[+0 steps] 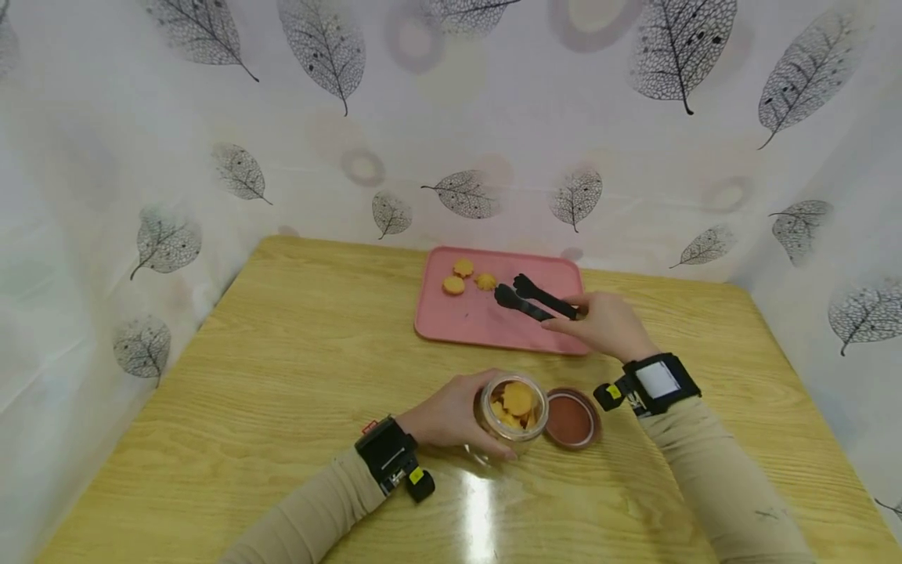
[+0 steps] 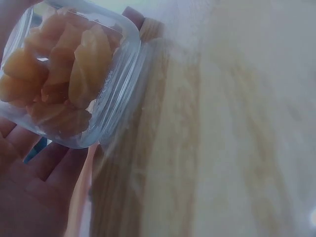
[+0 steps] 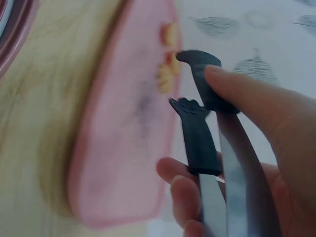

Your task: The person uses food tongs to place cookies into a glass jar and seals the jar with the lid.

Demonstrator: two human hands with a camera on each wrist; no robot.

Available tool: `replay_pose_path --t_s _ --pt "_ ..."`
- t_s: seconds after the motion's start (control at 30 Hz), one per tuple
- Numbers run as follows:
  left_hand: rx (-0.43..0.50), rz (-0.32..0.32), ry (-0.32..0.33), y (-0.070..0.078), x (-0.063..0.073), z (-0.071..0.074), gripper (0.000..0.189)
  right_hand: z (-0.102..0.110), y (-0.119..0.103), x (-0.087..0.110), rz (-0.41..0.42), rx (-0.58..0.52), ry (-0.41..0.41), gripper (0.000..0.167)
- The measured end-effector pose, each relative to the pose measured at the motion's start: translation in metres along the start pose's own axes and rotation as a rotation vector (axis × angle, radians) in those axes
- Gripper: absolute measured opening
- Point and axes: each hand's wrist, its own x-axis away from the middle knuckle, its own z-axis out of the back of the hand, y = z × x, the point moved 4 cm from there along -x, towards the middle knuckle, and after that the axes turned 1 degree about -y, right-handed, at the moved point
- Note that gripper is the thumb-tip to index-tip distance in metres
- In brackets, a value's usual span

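Observation:
My left hand [image 1: 461, 415] grips a clear jar [image 1: 517, 439] by its side. The jar is uncovered and holds several orange-yellow cookie-like pieces [image 2: 61, 69]. Over the right part of a pink tray [image 1: 458, 325], my right hand [image 1: 607, 323] holds metal tongs [image 3: 234, 168] with black tips. The tong tips stand apart with nothing between them, pointing left. Three small orange-yellow pieces, one of them round [image 1: 454, 285] and one scalloped [image 1: 485, 281], lie at the tray's upper left, just left of the tongs.
A reddish-brown round lid [image 1: 572, 419] lies on the wooden table [image 1: 303, 345], right beside the jar. Behind the table hangs a pale curtain [image 1: 296, 157] with a leaf pattern. It also runs along both sides.

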Motion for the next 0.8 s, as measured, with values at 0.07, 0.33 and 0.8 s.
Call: replay_pose_path --t_s 0.07,0.33,0.8 --pt "-0.003 0.003 0.000 0.000 0.000 0.000 0.089 -0.011 0.002 -0.012 -0.012 0.014 0.001 0.061" --pt "-0.006 -0.009 0.000 0.001 0.001 0.001 0.090 -0.033 -0.008 -0.043 -0.032 0.042 0.068 0.041" --pt "0.010 0.008 -0.001 -0.001 0.000 0.000 0.090 -0.039 -0.018 -0.051 -0.024 0.029 0.059 0.034"
